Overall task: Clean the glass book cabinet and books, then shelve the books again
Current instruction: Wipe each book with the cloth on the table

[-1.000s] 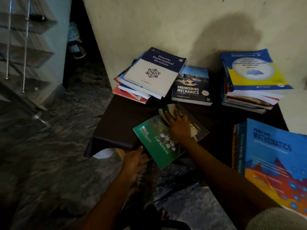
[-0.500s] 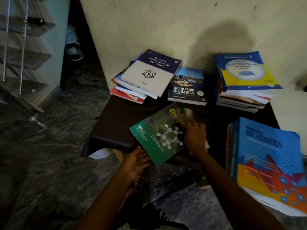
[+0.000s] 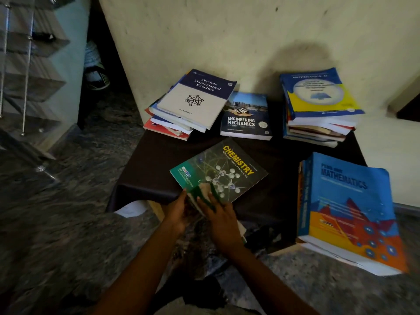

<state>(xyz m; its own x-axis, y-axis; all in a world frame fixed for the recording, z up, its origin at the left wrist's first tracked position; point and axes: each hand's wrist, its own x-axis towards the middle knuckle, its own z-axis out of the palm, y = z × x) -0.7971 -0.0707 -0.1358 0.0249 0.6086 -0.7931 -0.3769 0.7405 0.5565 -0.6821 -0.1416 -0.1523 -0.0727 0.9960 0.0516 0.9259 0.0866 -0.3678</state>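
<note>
A green Chemistry lab manual [image 3: 227,164] lies at an angle on the dark low table [image 3: 150,169], its near corner hanging over the front edge. My left hand [image 3: 178,210] grips that corner from the left, thumb on top. My right hand [image 3: 221,220] holds a pale and green cloth [image 3: 202,194] against the same corner, and part of the cloth shows under my palm. The corner itself is hidden by the cloth and my fingers.
At the back stand a stack topped by Discrete Mathematical Structure [image 3: 195,98], an Engineering Mechanics book [image 3: 246,117] and a taller stack [image 3: 318,98]. A thick blue Mathematics book [image 3: 345,201] lies at the right. Glass shelves [image 3: 29,64] are at the left, over a dark stone floor.
My right hand has drawn the cloth from the book's far end down to its near corner, uncovering the Chemistry title. My left hand stays at the corner.
</note>
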